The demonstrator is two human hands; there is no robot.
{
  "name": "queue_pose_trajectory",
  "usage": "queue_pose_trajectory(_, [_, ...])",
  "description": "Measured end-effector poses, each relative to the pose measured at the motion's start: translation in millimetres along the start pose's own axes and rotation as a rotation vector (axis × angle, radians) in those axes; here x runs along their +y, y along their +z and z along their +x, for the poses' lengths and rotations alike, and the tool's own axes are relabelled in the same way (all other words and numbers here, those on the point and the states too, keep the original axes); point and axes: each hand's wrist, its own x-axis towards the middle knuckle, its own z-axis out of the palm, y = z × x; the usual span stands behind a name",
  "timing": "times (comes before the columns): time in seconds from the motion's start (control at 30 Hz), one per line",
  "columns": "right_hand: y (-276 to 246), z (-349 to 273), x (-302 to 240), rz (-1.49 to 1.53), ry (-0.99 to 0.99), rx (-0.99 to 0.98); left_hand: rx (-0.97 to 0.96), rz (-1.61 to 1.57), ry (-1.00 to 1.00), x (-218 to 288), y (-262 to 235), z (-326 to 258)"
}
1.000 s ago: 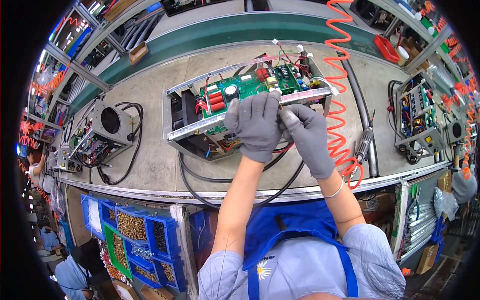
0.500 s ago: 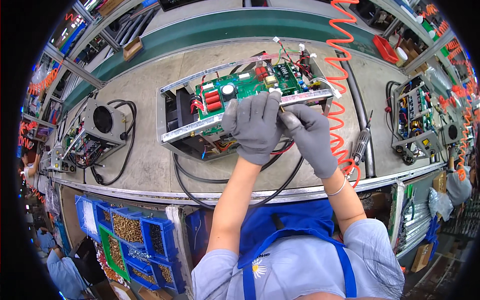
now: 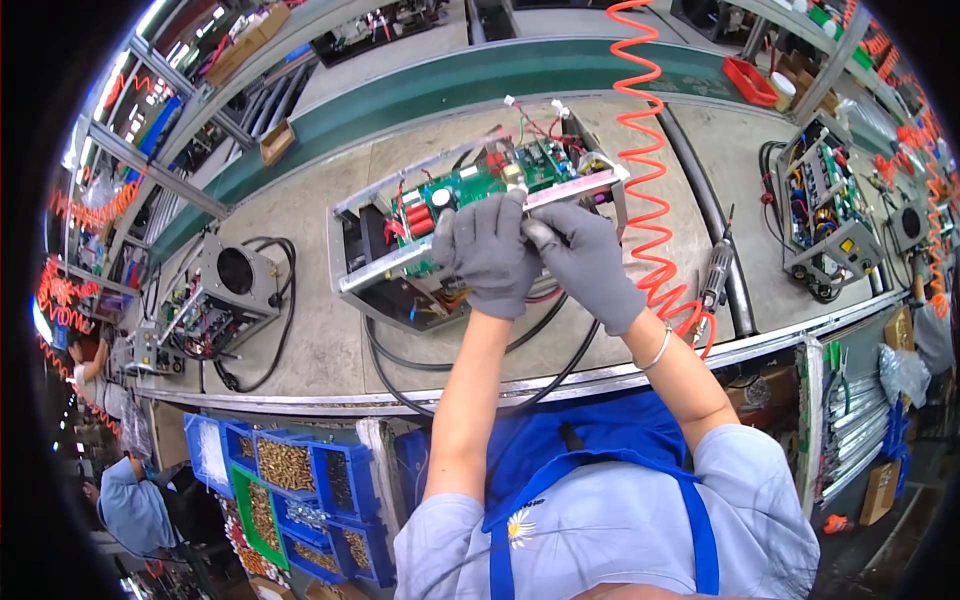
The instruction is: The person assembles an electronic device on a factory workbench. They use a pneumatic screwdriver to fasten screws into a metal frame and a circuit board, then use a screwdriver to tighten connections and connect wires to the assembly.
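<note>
An opened metal chassis [image 3: 392, 264] with a green circuit board [image 3: 480, 183] sits on the bench in front of me. Red cylindrical parts [image 3: 412, 220] and a white-topped round part are mounted on the board, with loose wires behind. My left hand [image 3: 490, 255], gray-gloved, lies over the chassis's near rail with its fingers bent and pressed together. My right hand [image 3: 588, 262], gloved alike, pinches beside the left fingertips at the same rail. Whatever is between the fingers is hidden. A black cable [image 3: 530, 350] loops in front of the chassis.
An air screwdriver [image 3: 717, 272] hangs on an orange coiled hose [image 3: 640, 140] to the right. Similar open units stand left [image 3: 235, 280] and right [image 3: 830, 215]. Blue bins [image 3: 345, 480] of brass-colored hardware sit below the bench edge at left. A green strip [image 3: 350, 115] runs behind.
The view has shifted, and the chassis appears more tilted. Both hands stay together at the near rail. A small brass-colored piece visible earlier at the right fingertips is now out of sight.
</note>
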Motion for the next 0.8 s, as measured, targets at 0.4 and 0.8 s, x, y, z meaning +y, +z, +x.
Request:
queue_pose_trajectory(0.4, [-18, 6, -13, -0.25, 0.139, -0.101, 0.024, 0.055, 0.014, 2, 2, -5])
queue_pose_trajectory(0.8, [-238, -71, 68, -1.294, 0.352, -0.482, -0.237, -0.001, -0.031, 6, -31, 1])
